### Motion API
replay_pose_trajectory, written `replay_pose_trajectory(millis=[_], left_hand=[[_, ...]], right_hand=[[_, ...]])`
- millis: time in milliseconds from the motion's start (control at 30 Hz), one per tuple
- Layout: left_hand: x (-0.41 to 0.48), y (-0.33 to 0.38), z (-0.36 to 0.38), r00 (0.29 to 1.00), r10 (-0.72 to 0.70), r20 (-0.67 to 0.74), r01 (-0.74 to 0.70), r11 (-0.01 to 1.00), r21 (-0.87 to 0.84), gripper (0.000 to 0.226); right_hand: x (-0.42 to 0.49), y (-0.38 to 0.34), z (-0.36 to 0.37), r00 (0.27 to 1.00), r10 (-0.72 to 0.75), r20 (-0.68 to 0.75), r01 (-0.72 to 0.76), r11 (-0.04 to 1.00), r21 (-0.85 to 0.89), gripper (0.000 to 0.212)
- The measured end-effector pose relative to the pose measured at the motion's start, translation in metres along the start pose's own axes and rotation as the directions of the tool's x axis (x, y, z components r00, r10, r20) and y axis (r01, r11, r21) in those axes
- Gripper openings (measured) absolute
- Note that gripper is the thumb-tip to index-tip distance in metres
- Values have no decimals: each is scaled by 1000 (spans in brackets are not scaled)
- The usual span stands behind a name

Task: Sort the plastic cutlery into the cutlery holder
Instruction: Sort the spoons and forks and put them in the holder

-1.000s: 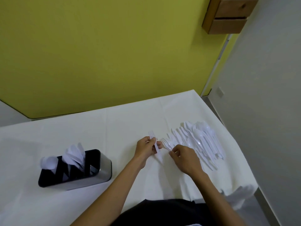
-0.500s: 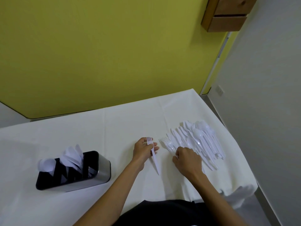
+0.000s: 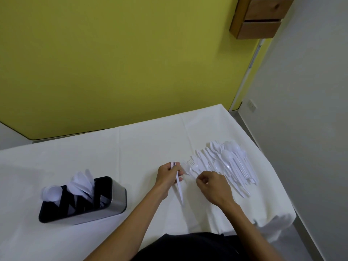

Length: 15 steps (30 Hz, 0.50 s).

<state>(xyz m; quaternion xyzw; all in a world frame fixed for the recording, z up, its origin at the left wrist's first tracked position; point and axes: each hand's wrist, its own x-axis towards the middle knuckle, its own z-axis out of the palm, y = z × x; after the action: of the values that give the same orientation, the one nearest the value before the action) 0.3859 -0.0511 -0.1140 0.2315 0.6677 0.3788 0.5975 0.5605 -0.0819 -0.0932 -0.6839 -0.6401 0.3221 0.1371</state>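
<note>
1. Left fingers (image 3: 180, 179) are curled round a white fork (image 3: 179, 190) and clamp it just below the tines. The tines poke out above the knuckles and the handle slants down toward us. We cannot tell whether it is one fork or a thin stack.
2. Left hand (image 3: 167, 178) sits between holder and pile, much nearer the pile.
3. Right fingers (image 3: 200, 181) are curled, with the tips at the near left edge of the pile (image 3: 226, 166), over the fork handles. We cannot tell whether they pinch a piece.
4. Right hand (image 3: 213, 188) shows its back to us, just beside the left hand but apart from it.
5. The pile is white forks, knives and spoons fanned in a row on the right part of the surface (image 3: 131, 157), with forks at its left end.
6. Holder (image 3: 117, 196) is black inside with a steel wall. It stands on the left, well apart from the pile.
7. Spoons (image 3: 50, 193) stand bowl-up at the holder's left end. Flat white pieces lean in the next slots.
8. The surface is covered by a creased white cloth.
9. Beyond it is a yellow wall (image 3: 113, 63), with wooden drawers (image 3: 261, 16) at the upper right.
</note>
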Motion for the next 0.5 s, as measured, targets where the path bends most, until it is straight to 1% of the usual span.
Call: replay_pose_trajectory(millis=[67, 100, 200, 267, 333, 400, 500], left_hand=[[-1, 1, 3, 1000, -5, 19, 5, 1000, -2, 29], [-2, 2, 4, 999, -8, 41, 9, 1000, -11, 32], [-6, 5, 4, 997, -11, 82, 17, 997, -72, 25], [-6, 7, 1, 999, -9, 47, 14, 994, -104, 23], [-5, 7, -2, 1000, -10, 5, 11, 991, -134, 20], [-6, 5, -5, 1000, -18, -19, 15, 986, -166, 17], [-3, 1, -7, 998, -57, -15, 52, 972, -228, 18]], right_hand=[[0, -4, 3, 998, -24, 57, 18, 994, 111, 13], [0, -6, 4, 996, -45, 75, 35, 991, 128, 13], [0, -5, 10, 996, -50, 79, 43, 995, 86, 17], [0, -3, 12, 1000, -21, 6, 21, 998, -59, 20], [-2, -2, 13, 999, -21, -46, 9, 973, -232, 20], [-4, -2, 14, 1000, -12, -24, 4, 950, -312, 20], [-3, 0, 16, 1000, 12, 10, -7, 927, -376, 15]])
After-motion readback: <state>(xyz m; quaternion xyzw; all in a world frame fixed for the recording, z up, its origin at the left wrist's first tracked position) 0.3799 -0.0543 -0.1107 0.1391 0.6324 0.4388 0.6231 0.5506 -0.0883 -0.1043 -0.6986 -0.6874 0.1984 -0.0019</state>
